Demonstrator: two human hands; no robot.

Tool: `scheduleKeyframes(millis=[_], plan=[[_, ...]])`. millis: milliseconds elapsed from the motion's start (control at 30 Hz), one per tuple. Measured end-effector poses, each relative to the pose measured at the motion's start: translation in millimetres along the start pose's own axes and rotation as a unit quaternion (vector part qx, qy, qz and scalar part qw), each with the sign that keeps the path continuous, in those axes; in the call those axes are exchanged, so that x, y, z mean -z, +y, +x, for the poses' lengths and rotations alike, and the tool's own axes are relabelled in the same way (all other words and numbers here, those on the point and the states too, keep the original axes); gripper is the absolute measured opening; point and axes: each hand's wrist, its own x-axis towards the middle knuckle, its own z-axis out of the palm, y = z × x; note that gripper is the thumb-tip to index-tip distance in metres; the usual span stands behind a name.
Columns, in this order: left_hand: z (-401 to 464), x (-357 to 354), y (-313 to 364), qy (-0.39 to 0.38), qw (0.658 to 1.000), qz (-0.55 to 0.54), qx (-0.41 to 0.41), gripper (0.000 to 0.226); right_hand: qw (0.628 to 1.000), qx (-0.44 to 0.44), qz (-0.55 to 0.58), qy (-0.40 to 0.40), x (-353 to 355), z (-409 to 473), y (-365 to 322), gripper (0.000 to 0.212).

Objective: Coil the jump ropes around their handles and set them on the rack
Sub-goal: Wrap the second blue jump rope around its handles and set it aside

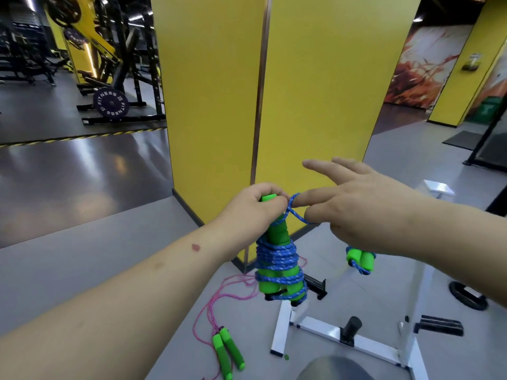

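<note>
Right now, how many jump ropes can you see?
3. One blue rope coiled on green handles, held by the left hand; another blue rope behind the right hand, partly hidden; a pink rope on the floor.

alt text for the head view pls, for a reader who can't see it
The left hand grips the green handles of a blue jump rope coiled around them, while the right hand hooks a loose loop on one finger. Another coiled blue rope sits behind the right hand; a pink rope lies loose on the floor beside a white rack.
</note>
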Motion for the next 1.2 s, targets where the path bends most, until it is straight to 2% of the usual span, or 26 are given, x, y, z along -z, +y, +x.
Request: scheduleKeyframes(millis=[100, 233, 400, 500, 600, 700, 800, 867, 933, 1000, 1100, 1200], plan=[[30, -21, -13, -0.048, 0.997, -0.013, 0.06, 0.019, 1.0, 0.009, -0.025, -0.015, -33, 3, 17, 0.043], [71, -49, -35, -0.099, 0.985, -0.066, 0.121, 0.008, 0.996, -0.001, -0.016, -0.09, -67, 9, 40, 0.05], [122, -91, -66, -0.078, 0.991, 0.019, 0.111, 0.01, 0.993, 0.028, -0.009, -0.117, -118, 15, 63, 0.042], [147, -114, -80, -0.104, 0.987, 0.012, 0.121, 0.01, 0.993, 0.041, -0.015, -0.112, -149, 16, 82, 0.034], [166, -131, -91, -0.134, 0.981, -0.013, 0.138, 0.01, 0.991, 0.027, -0.014, -0.134, -174, 13, 98, 0.036], [186, -148, -103, -0.121, 0.984, -0.004, 0.132, 0.009, 0.989, 0.029, -0.032, -0.144, -194, 11, 109, 0.036], [201, -165, -115, -0.096, 0.987, 0.02, 0.126, 0.009, 0.994, 0.032, -0.034, -0.097, -215, 10, 117, 0.027], [208, -175, -121, -0.099, 0.987, 0.03, 0.121, 0.012, 0.998, 0.003, -0.033, -0.061, -226, 9, 124, 0.016], [214, -182, -125, -0.097, 0.988, 0.029, 0.117, 0.013, 0.996, -0.031, -0.046, -0.063, -235, 7, 132, 0.016], [221, -190, -127, -0.088, 0.989, 0.016, 0.115, 0.013, 0.995, -0.069, -0.041, -0.066, -246, 4, 136, 0.021], [231, -202, -124, -0.08, 0.99, 0.008, 0.118, 0.015, 0.985, -0.164, 0.038, -0.036, -254, 6, 133, 0.049], [238, -213, -121, -0.058, 0.993, 0.002, 0.107, 0.014, 0.967, -0.237, 0.096, -0.005, -257, 17, 130, 0.041]])
